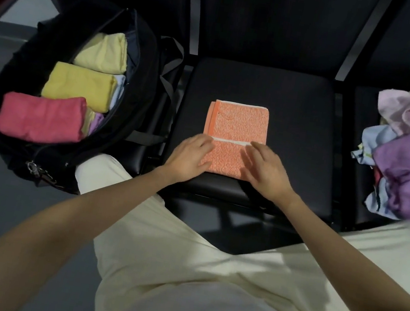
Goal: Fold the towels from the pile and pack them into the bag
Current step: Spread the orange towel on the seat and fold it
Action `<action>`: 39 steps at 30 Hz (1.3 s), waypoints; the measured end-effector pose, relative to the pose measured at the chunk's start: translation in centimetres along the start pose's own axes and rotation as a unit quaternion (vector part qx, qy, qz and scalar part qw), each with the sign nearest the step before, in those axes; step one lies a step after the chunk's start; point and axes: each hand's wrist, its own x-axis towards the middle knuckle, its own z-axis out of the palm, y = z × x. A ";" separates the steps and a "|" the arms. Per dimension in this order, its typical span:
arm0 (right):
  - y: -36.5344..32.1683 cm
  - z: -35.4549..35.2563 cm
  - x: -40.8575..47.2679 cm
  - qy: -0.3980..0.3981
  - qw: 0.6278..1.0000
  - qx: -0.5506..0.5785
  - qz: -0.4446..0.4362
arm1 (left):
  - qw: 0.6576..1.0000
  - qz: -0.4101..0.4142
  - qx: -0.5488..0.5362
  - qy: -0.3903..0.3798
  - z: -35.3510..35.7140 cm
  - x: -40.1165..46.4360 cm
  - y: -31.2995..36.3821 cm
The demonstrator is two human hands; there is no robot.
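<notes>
While both hands lie flat with fingers straight on the near flap, left hand point(189, 156) and right hand point(263, 168), the orange towel point(238, 123) runs long toward twelve o'clock; the bag point(142, 70) waits at ten, nearer the left.

I read no text, label, brand or number anywhere in view. Orange towel point(234, 135) shows speckled weave only, plus small dark mark near top left edge, possibly stitching, too blurred to read. Black bag point(142, 70) carries no legible logo; metal zipper pull point(33, 167) unmarked as far as I see.
</notes>
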 end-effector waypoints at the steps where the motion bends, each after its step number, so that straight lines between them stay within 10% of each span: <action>1: 0.3 -0.1 -0.6 -0.058 0.998 -0.003 -0.015 | 0.999 0.015 0.007 -0.044 0.1 -0.3 -0.2; 5: 1.7 0.1 -1.4 -0.181 0.982 -0.044 0.031 | 0.984 -0.050 -0.016 -0.169 -0.1 -0.6 -0.2; 18: 1.2 -3.4 -2.3 -0.138 0.985 0.080 0.072 | 0.974 -0.105 -0.130 -0.152 -3.0 -0.7 1.8; 28: -0.4 -2.9 -1.2 -0.002 0.849 0.401 0.343 | 0.889 -0.269 -0.369 -0.027 -3.1 0.9 2.0; 32: -0.8 -1.8 -0.2 -0.009 0.829 0.394 0.398 | 0.830 -0.392 -0.397 0.028 -2.5 2.1 3.2; 39: -1.3 -0.2 -0.4 -0.042 0.880 0.220 0.419 | 0.844 -0.425 -0.323 -0.043 0.8 1.2 2.8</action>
